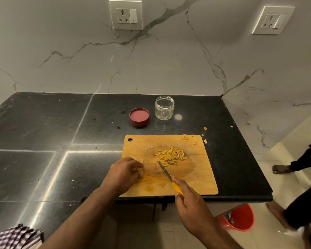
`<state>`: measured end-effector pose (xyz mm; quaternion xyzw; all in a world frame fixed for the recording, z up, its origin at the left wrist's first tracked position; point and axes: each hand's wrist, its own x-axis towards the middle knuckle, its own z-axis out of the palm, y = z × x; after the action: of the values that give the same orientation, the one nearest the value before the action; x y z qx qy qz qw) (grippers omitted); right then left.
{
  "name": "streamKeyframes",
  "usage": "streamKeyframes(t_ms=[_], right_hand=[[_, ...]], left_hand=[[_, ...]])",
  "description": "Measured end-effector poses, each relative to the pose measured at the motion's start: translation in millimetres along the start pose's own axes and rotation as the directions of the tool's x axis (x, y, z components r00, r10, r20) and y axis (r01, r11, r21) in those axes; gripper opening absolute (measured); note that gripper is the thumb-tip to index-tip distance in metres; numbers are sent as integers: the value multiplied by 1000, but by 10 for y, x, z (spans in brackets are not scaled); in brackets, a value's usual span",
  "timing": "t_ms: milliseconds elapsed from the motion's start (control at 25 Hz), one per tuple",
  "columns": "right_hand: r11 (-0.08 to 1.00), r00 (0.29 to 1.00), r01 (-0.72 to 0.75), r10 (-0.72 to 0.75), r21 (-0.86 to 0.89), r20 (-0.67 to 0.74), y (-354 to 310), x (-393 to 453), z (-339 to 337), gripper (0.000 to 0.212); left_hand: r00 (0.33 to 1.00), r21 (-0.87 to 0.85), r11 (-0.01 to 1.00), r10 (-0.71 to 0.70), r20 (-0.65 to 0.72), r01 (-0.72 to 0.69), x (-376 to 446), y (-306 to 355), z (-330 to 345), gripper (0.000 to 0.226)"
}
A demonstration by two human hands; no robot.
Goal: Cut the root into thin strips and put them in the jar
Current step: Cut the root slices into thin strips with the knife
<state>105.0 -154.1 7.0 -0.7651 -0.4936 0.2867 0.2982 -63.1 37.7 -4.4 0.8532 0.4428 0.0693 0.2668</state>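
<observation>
Head view: black tabletop (pixel 43 123), wooden cutting board (pixel 196 180) at its near right edge. Left hand (pixel 123 172) sits on the board's left edge, grip curled around a piece of root (pixel 138 169). Right hand (pixel 189 200) has its grip clamped on the yellow handle of the knife (pixel 166 172), blade tip angled toward the board's middle. Pile of cut strips (pixel 171 155) lies mid-board. Glass jar (pixel 164 107) stands open past the board's far edge, lid (pixel 139 116) just beside it, inside up. Few scraps off the board's far right corner. Step looks like cutting, unfinished; jar looks almost empty. Next move likely needs the root steadied flat and the blade brought across it for thin slices.
</observation>
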Motion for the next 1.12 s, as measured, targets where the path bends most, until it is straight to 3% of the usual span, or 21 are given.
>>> streamKeyframes(t_ms=[120,240,400,520,840,1120], right_hand=[[1000,1000,3,-3,3,3,-14,19,10,47],[1000,1000,4,-4,5,9,-30,39,15,47],[1000,1000,15,-15,1,15,-64,51,13,47],[1000,1000,4,-4,6,15,-47,17,-17,47],[998,998,-58,58,28,-20,31,0,-101,45],[998,999,-51,51,30,-9,-22,16,-106,45]], left_hand=[[990,-126,989,-93,-109,79,25,21,-25,26],[973,-42,989,-147,-177,142,145,75,-41,29],[979,53,982,-173,-103,179,346,223,-24,28],[974,47,974,-218,-56,221,406,293,-52,14],[984,-210,962,-158,81,172,466,532,28,14],[990,18,990,-142,19,142,434,513,30,24]])
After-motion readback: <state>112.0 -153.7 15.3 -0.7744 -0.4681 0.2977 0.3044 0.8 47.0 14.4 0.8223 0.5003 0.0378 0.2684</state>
